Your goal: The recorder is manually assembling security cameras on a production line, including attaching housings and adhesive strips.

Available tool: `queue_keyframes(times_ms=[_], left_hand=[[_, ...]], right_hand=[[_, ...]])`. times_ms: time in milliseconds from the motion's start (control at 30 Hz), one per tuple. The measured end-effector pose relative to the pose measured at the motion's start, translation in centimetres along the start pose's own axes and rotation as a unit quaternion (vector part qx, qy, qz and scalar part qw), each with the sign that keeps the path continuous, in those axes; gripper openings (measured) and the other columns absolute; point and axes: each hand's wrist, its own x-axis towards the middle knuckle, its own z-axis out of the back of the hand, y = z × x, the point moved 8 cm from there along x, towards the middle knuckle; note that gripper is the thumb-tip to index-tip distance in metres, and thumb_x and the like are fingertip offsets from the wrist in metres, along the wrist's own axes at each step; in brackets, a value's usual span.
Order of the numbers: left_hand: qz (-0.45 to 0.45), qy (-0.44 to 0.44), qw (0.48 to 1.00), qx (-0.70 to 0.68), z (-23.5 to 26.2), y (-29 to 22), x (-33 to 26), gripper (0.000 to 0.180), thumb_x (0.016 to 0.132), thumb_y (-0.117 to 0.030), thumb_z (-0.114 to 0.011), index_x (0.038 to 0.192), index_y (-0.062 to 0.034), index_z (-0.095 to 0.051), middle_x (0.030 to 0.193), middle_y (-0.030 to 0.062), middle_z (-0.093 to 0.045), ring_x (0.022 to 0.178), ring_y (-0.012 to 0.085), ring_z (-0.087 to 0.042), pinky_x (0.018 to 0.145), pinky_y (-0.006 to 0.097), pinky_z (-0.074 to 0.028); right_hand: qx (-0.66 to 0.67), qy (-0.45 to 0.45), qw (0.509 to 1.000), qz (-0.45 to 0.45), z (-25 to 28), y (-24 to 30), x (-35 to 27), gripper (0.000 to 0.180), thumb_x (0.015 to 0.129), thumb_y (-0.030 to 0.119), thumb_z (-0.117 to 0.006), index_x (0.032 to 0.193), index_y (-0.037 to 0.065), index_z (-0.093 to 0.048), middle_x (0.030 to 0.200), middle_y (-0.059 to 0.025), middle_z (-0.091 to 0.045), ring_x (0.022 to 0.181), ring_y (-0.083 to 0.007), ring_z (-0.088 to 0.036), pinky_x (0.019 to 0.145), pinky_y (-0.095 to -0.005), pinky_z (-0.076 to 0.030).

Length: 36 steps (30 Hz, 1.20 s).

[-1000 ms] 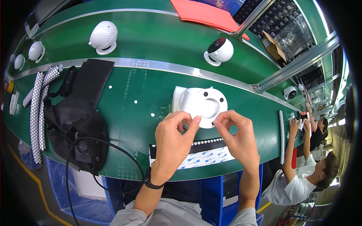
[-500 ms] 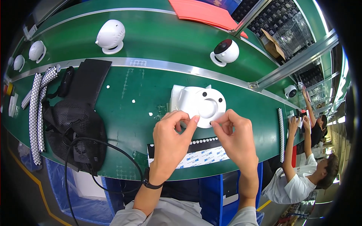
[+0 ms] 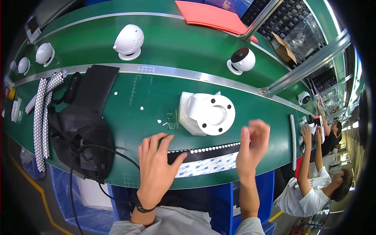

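Left hand [image 3: 156,162] spread at one end of the sticker strip [image 3: 205,159]; whether the right hand [image 3: 252,145] pinches anything, I can't tell. Just beyond them, the white camera [image 3: 216,115] carries four black pads [image 3: 229,106] — a full ring, I'd judge. Leftward, a black cable [image 3: 71,188] loops close enough to snag.

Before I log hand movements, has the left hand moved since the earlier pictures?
Yes: against the white device, the left hand has shifted leftward and closer to the near table edge.
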Motion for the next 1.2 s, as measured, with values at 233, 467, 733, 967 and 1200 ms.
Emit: queue_keyframes(times_ms=[233, 467, 733, 967, 1200], left_hand=[[-0.01, 0.118, 0.993, -0.014, -0.8, 1.0, -0.7, 0.043, 0.078, -0.018, -0.09, 0.114, -0.0045, -0.072, 0.113, 0.0078, -0.066, 0.112, 0.0325, -0.059, 0.099, 0.044, -0.044], [-0.049, 0.114, 0.991, -0.045, -1.0, 1.4, -0.6, 0.031, 0.081, -0.014, -0.086, 0.107, -0.0044, -0.072, 0.105, 0.0088, -0.066, 0.105, 0.0329, -0.06, 0.091, 0.044, -0.046], [-0.062, 0.112, 0.985, -0.116, -0.7, 1.6, -0.3, 0.018, 0.084, -0.014, -0.085, 0.092, -0.0014, -0.075, 0.085, 0.0116, -0.065, 0.085, 0.0339, -0.063, 0.076, 0.044, -0.05], [-0.094, 0.129, 0.98, -0.12, -0.6, 1.4, -0.3, 0.017, 0.091, -0.018, -0.081, 0.09, -0.0021, -0.075, 0.085, 0.0101, -0.066, 0.083, 0.0322, -0.064, 0.078, 0.044, -0.051], [-0.093, 0.127, 0.978, -0.134, -0.4, 1.1, -0.2, 0.016, 0.087, -0.015, -0.084, 0.089, -0.0015, -0.076, 0.081, 0.0122, -0.066, 0.079, 0.0345, -0.063, 0.075, 0.043, -0.048]], right_hand=[[-0.086, 0.265, 0.95, 0.139, -8.5, 3.2, -4.0, 0.031, 0.087, 0.003, -0.083, 0.114, 0.002, -0.07, 0.099, -0.0131, -0.065, 0.085, -0.0286, -0.066, 0.078, -0.0373, -0.055], [-0.096, 0.381, 0.909, 0.136, -10.2, 2.2, -4.9, 0.032, 0.085, 0.005, -0.083, 0.114, 0.001, -0.069, 0.103, -0.014, -0.065, 0.096, -0.037, -0.064, 0.091, -0.0453, -0.053], [-0.061, 0.4, 0.911, 0.085, -9.6, 2.1, -4.6, 0.029, 0.086, -0.001, -0.079, 0.112, 0.001, -0.067, 0.102, -0.0134, -0.067, 0.093, -0.0365, -0.065, 0.084, -0.0445, -0.055], [-0.106, 0.354, 0.908, 0.197, -8.9, 4.9, -4.5, 0.023, 0.082, -0.003, -0.08, 0.103, 0.0, -0.071, 0.102, -0.012, -0.067, 0.09, -0.0328, -0.066, 0.079, -0.0433, -0.056], [-0.133, 0.377, 0.886, 0.235, -8.8, 5.2, -5.1, 0.027, 0.077, -0.002, -0.069, 0.104, -0.002, -0.067, 0.101, -0.0131, -0.06, 0.092, -0.0321, -0.062, 0.082, -0.0428, -0.054]])
